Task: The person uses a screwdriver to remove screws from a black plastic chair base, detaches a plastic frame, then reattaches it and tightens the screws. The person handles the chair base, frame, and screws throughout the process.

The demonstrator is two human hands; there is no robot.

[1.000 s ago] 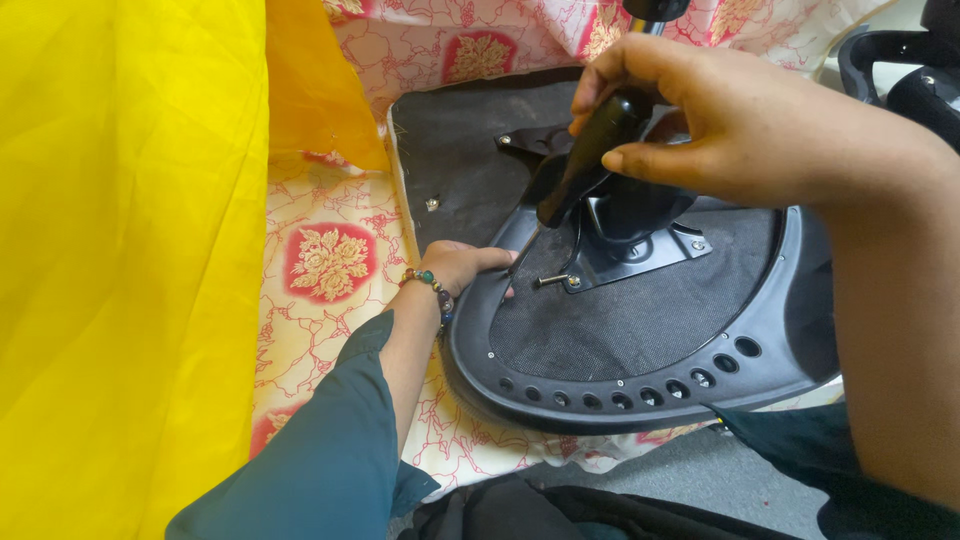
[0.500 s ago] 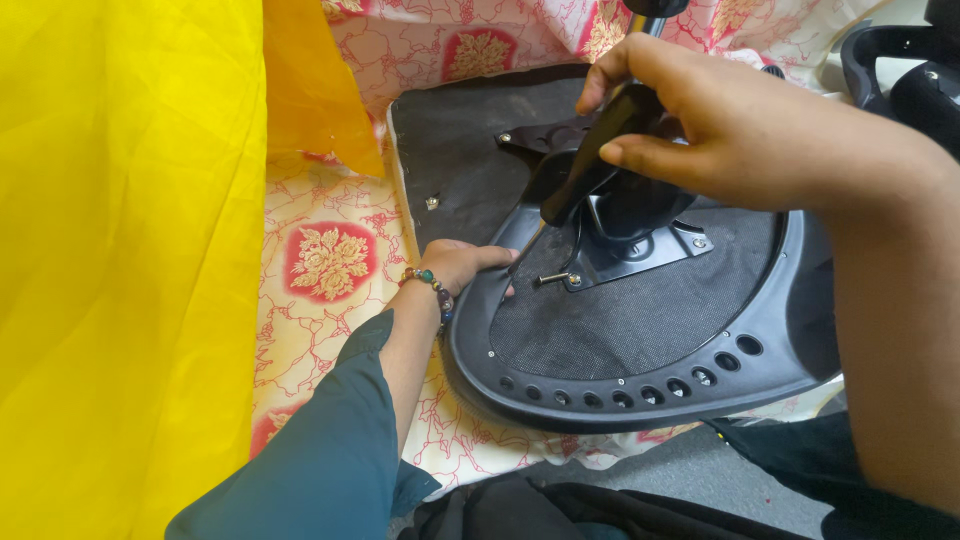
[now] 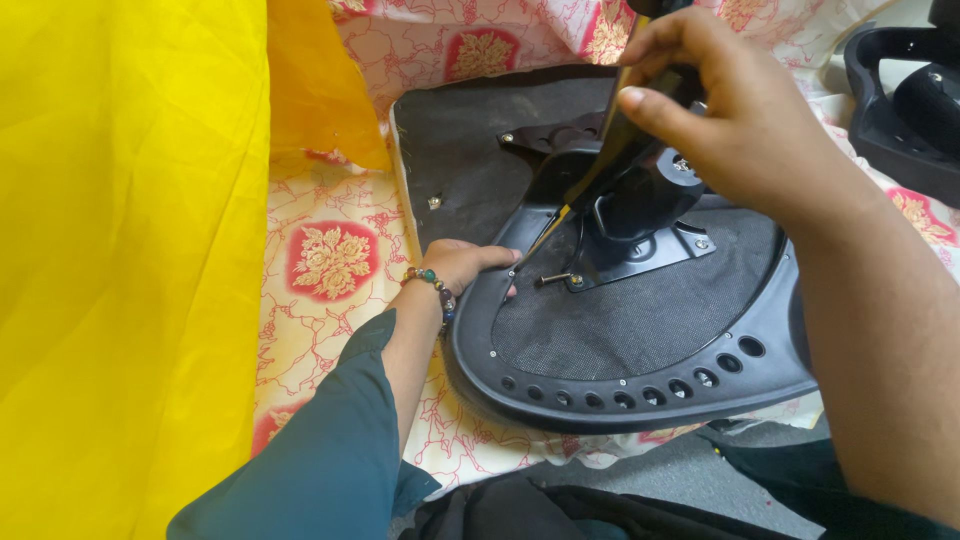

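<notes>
Screwdriver (image 3: 600, 165) pinched high on handle by right hand (image 3: 740, 130); long axis slanted down-left, tip near loose bolt (image 3: 553, 279) at bracket edge on upturned chair seat (image 3: 640, 340). Seat rim pressed by left hand (image 3: 462, 265), fingers curled, nearer bolt.

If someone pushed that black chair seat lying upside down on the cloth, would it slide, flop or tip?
The black chair seat looks like a rigid moulded shell with a mesh panel, so it would probably keep its shape rather than flop. Its curved rim rests on the patterned cloth, so it may rock. The left hand holds its edge while the right hand grips a tool, suggesting it shifts if unsteadied.
</notes>
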